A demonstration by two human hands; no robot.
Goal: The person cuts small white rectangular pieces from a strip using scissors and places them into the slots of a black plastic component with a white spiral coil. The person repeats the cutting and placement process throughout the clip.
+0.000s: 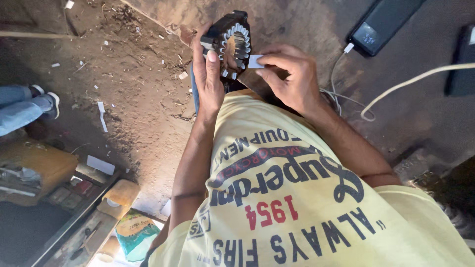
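Note:
My left hand (208, 81) grips a round black motor stator (231, 43) with white-lined teeth, holding it upright above the dirt floor. My right hand (291, 74) pinches a small white slip of paper (255, 61) between thumb and fingers, right at the stator's right edge. The slip touches or nearly touches the teeth; I cannot tell which. My yellow printed shirt (297, 207) fills the lower part of the view and hides the ground below my hands.
A dark device with a lit screen (376, 27) lies at the upper right, a white cable (346, 74) running from it. Another person's legs in jeans (22, 106) are at the left. A yellow can (37, 163), a green packet (134, 232) and paper scraps lie on the floor.

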